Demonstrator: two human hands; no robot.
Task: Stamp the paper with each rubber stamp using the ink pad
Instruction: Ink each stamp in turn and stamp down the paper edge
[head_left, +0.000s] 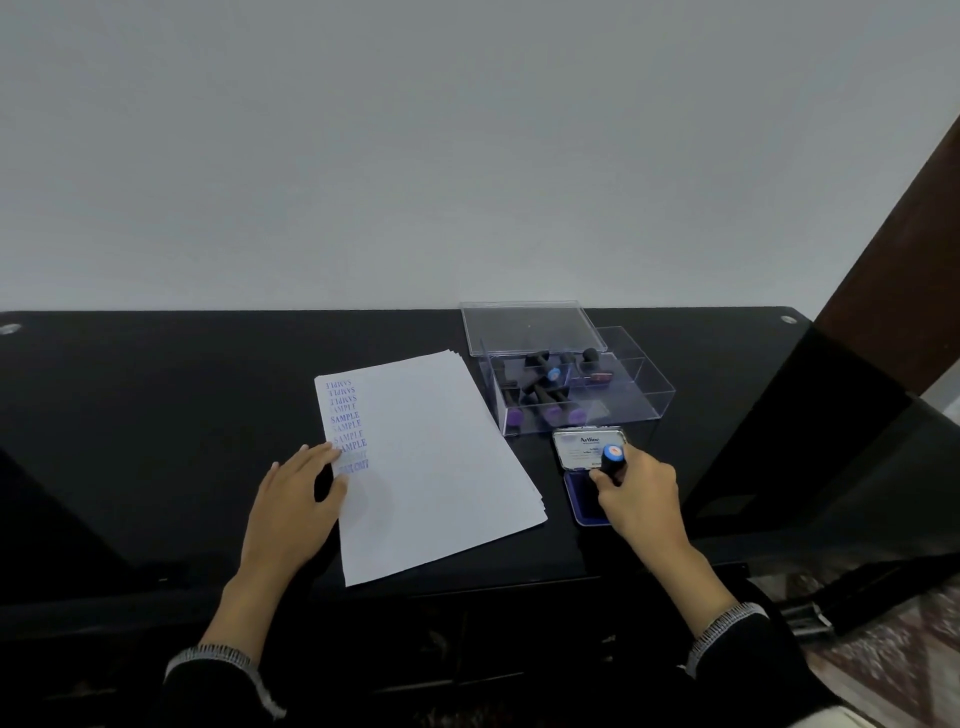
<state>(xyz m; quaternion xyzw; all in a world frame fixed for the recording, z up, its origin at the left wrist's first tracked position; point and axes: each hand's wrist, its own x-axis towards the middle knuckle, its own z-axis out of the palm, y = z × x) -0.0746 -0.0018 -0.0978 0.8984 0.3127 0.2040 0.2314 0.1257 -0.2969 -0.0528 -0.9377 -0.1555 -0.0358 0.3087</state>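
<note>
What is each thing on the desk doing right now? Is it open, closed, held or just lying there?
Ink pad: open, lid up.
Stamp: held upright, pressed on the ink pad.
Right hand: grips the stamp.
Left hand: flat, fingers resting on the paper's edge.
Paper: lying flat, already stamped down its left side.
Clear box: open, other stamps inside.
Box lid: off, behind the box.
</note>
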